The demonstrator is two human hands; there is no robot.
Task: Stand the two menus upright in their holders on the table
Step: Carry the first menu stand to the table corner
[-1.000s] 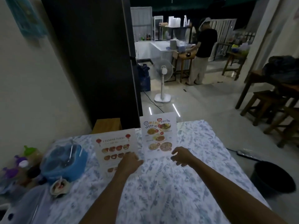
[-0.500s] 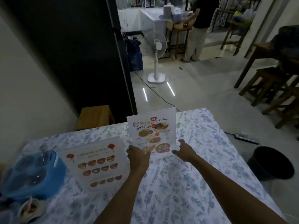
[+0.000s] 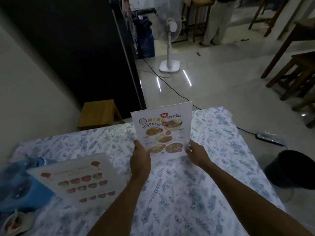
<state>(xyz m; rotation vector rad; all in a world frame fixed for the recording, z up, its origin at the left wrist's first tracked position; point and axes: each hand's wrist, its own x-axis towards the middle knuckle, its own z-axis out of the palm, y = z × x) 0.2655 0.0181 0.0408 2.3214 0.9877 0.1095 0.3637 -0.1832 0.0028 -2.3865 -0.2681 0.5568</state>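
Note:
A white menu with Thai lettering and dish photos [image 3: 162, 130] stands upright near the far edge of the table [image 3: 221, 159]. My left hand [image 3: 140, 160] grips its lower left corner. At the lower right corner sits my right hand [image 3: 196, 155], fingers curled on the edge. Its holder is hidden behind my hands. The second menu, with red lanterns and rows of dishes [image 3: 80, 179], stands tilted at the left, apart from both hands; no holder shows under it.
A blue lidded container [image 3: 18, 189] and a small dish [image 3: 12, 223] sit at the table's left. A wooden stool [image 3: 98, 113] stands behind the table, a black bucket [image 3: 293, 169] on the floor at the right. A fan [image 3: 170, 31] and a person's legs [image 3: 219, 21] stand beyond.
My left hand left the lantern menu and moved right onto the Thai menu's lower left corner. My right hand closed on its lower right corner. The camera tilted down.

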